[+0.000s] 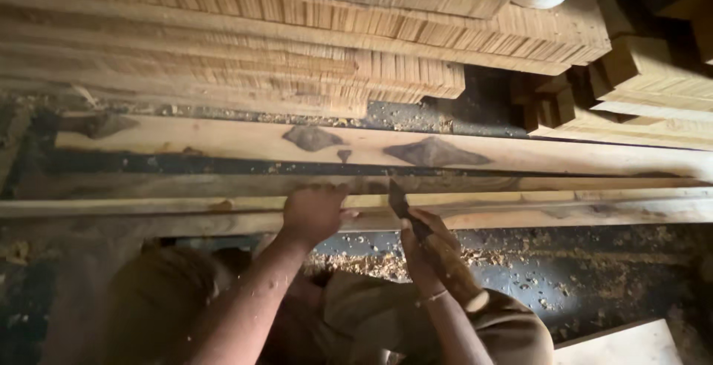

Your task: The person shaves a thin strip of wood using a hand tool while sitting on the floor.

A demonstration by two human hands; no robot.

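Two hands work at one long wooden plank lying straight across in front of them. The left hand is clenched over the plank's near edge; just beside it, the right hand grasps a dark chisel, blade touching the plank. Beyond the hands lie a knotted board and stacked timber. Wood shavings litter the floor below.

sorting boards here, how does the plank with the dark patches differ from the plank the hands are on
The plank with dark patches lies flat, showing a broad pale face with grey diamond-shaped marks, and nothing touches it. The nearer plank shows a narrower, duller face; the left hand grips it while the right hand holds a dark blade against it. Both are long, running side by side.
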